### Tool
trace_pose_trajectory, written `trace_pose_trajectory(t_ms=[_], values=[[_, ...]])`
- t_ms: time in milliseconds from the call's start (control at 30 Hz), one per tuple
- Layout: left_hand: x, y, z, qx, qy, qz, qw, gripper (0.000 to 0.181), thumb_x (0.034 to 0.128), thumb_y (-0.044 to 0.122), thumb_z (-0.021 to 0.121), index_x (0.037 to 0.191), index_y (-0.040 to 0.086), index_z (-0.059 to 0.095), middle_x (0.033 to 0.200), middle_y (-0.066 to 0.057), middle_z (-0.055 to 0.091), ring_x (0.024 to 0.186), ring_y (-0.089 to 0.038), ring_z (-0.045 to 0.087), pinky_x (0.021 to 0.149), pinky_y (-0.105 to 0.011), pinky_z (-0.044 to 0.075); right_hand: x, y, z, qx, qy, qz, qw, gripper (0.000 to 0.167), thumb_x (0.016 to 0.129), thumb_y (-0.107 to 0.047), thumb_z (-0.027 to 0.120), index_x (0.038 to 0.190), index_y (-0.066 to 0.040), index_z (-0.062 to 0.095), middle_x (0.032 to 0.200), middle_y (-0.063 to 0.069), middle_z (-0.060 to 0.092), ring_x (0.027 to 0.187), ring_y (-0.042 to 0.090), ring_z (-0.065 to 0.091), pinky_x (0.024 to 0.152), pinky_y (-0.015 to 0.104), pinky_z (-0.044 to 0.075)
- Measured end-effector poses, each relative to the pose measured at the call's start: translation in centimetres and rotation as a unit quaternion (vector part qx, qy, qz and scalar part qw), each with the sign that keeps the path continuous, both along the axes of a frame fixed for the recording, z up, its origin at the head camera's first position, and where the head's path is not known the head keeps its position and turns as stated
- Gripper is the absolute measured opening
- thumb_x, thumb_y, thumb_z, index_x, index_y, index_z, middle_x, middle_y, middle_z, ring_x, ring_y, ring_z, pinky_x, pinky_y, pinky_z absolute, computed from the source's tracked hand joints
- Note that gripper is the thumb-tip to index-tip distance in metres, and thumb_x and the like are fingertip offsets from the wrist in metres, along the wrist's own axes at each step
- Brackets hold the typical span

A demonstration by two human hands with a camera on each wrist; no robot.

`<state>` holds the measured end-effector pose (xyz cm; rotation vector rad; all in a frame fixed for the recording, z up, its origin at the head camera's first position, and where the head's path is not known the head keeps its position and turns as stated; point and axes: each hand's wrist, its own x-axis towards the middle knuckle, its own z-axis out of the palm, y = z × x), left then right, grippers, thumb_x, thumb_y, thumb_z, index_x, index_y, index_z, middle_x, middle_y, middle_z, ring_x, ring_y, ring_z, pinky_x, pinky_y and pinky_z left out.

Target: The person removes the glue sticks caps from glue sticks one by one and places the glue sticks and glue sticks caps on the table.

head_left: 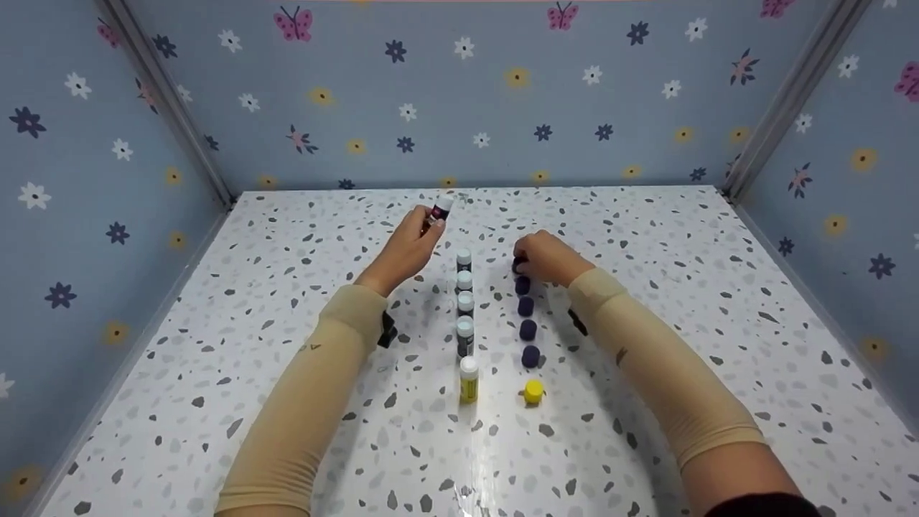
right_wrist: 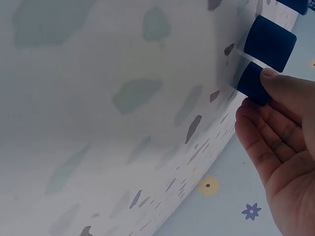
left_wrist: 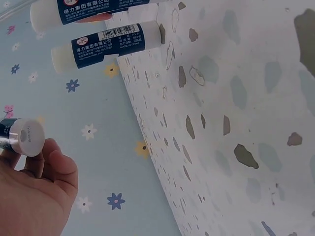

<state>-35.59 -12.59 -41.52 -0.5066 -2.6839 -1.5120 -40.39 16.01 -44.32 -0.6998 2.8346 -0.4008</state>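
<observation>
My left hand holds a dark-labelled glue stick above the far part of the table, its white end facing up and outward. In the left wrist view that glue stick sits between thumb and fingers. A column of uncapped glue sticks stands upright to the right of this hand, with a yellow one nearest me. My right hand pinches a dark blue cap at the far end of a column of caps. The cap appears to touch the table.
Several dark blue caps line up toward me beside the glue sticks, ending in a yellow cap. Flower-patterned panels enclose the speckled table at the back and both sides.
</observation>
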Motion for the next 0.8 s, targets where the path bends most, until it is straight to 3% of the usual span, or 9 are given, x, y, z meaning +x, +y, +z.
trace_pose_trajectory(t_ms=[167,433,800], values=[[-0.8,0.5,0.2,0.001,0.001,-0.008,1.0000,0.040,0.1165,0.035,0.046,0.138,0.002,0.052,0.119,-0.015,0.058,0.101,-0.024,0.054,0.090,-0.041,0.047,-0.1,0.0,0.2,-0.008,0.001,-0.003,1.0000,0.018,0.103,-0.007,0.072,0.118,0.002,0.078,0.111,0.019,0.077,0.099,0.030,0.071,0.096,0.045,0.059],[-1.9,1.0,-0.5,-0.014,0.012,-0.013,0.9997,0.034,0.1150,0.033,0.052,0.134,0.005,0.058,0.118,-0.014,0.067,0.103,-0.024,0.060,0.090,-0.041,0.049,-0.1,-0.1,0.0,-0.006,0.005,-0.002,1.0000,0.019,0.102,-0.008,0.073,0.119,0.002,0.078,0.113,0.019,0.078,0.102,0.032,0.072,0.100,0.046,0.059],[-3.1,1.5,-1.1,-0.016,0.013,0.018,0.9996,0.033,0.1121,0.027,0.062,0.136,0.004,0.062,0.128,-0.017,0.071,0.118,-0.029,0.066,0.102,-0.048,0.053,-0.2,-0.2,0.0,-0.009,0.006,-0.002,0.9999,0.016,0.102,-0.006,0.073,0.115,0.001,0.079,0.109,0.017,0.078,0.095,0.028,0.071,0.095,0.045,0.060]])
